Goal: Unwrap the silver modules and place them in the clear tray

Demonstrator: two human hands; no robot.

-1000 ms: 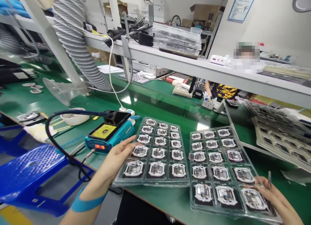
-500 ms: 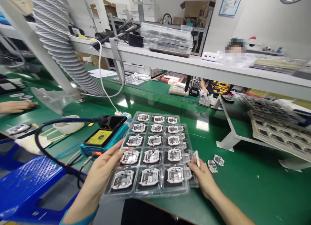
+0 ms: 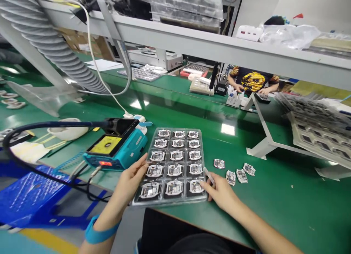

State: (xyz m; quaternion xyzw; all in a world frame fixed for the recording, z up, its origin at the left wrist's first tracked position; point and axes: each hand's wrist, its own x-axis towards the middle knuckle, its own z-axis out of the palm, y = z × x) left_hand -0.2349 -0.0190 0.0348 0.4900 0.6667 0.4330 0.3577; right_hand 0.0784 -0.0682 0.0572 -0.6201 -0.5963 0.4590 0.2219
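A clear plastic tray [image 3: 204,162] filled with several small white-framed circuit modules lies on the green bench in front of me. My left hand [image 3: 131,181] grips its left edge, thumb on top near the lower modules. My right hand [image 3: 219,192] rests at the tray's lower right corner, fingers closed round a thin grey tool [image 3: 208,175] whose tip points over the tray. Several loose modules [image 3: 237,171] lie on the mat just right of the tray.
A teal soldering station [image 3: 116,148] with a black cable stands left of the tray. A white bracket [image 3: 263,146] and stacked trays [image 3: 318,129] are at the right. A grey overhead shelf spans the back; a person in a yellow-patterned shirt [image 3: 253,80] sits behind it.
Two trays lay side by side; the left one came over the right into a single stack, then settled flat on the bench. My right hand moved in to its right corner. Loose modules now show.
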